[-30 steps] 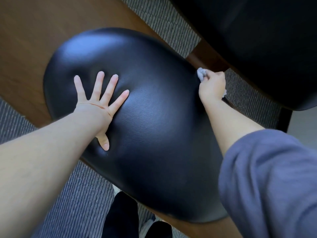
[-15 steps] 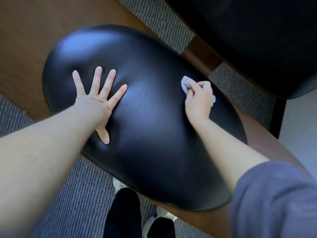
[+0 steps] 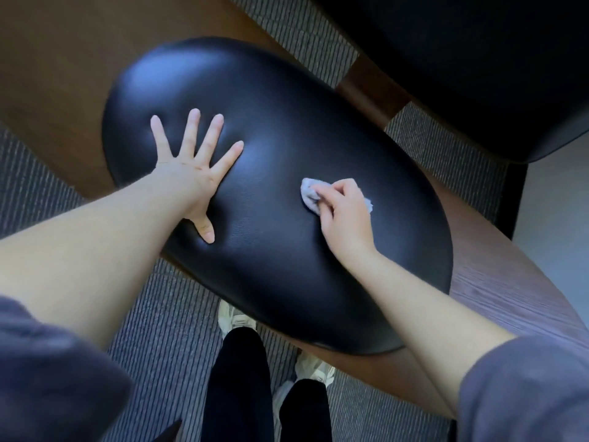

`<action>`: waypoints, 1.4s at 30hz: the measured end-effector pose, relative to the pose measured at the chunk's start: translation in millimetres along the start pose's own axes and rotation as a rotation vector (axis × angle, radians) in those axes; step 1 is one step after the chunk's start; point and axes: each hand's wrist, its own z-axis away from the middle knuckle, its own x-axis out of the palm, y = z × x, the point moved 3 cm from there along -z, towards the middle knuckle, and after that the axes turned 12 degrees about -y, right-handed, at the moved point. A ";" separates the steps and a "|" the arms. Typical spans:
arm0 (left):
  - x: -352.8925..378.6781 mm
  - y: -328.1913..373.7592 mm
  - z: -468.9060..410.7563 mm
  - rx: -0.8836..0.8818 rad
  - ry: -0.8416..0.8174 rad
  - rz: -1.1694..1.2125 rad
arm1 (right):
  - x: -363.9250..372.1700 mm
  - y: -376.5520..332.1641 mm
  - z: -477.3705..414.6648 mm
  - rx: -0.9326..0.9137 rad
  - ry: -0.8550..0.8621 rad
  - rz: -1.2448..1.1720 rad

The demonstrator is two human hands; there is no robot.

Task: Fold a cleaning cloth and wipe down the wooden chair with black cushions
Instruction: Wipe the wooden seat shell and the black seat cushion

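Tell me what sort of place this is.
Probably an office lounge or waiting area, though that is a guess. Striped grey carpet covers the floor, and the wooden chair frame carries a glossy black cushion.

There are two hands: left hand (image 3: 186, 173), right hand (image 3: 345, 218). There is one cloth (image 3: 308, 193). There are two black cushions: near cushion (image 3: 280, 266), far cushion (image 3: 462, 59). Two shoes: left shoe (image 3: 236, 318), right shoe (image 3: 314, 369). Two sleeves: left sleeve (image 3: 47, 378), right sleeve (image 3: 526, 393).
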 end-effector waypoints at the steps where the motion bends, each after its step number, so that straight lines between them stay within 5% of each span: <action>1: -1.0 -0.1 0.4 -0.001 -0.002 -0.001 | 5.2 -7.2 8.9 -0.060 -0.025 0.009; 6: -0.8 1.8 3.0 -0.009 -0.022 -0.024 | 28.3 -34.0 72.4 -0.445 -0.311 0.091; 12: 4.2 7.1 7.6 0.060 -0.011 -0.016 | 20.7 -25.8 60.2 -0.147 -0.109 0.031; 19: 21.4 42.3 4.1 0.081 -0.008 -0.034 | 37.1 -45.2 95.3 -0.588 -0.395 0.117; 24: 25.0 40.1 1.3 0.098 0.067 -0.005 | 28.0 -30.5 80.9 -0.338 -0.215 0.035; 32: 32.3 37.2 2.5 0.125 0.145 0.019 | 44.2 -38.0 97.4 -0.261 -0.187 -0.071; 37: 36.4 38.4 6.3 0.123 0.186 0.032 | 59.4 -51.0 123.1 -0.616 -0.391 0.117; 42: 39.6 40.5 9.2 0.099 0.226 0.049 | 63.4 -58.7 107.7 -0.499 -0.279 0.085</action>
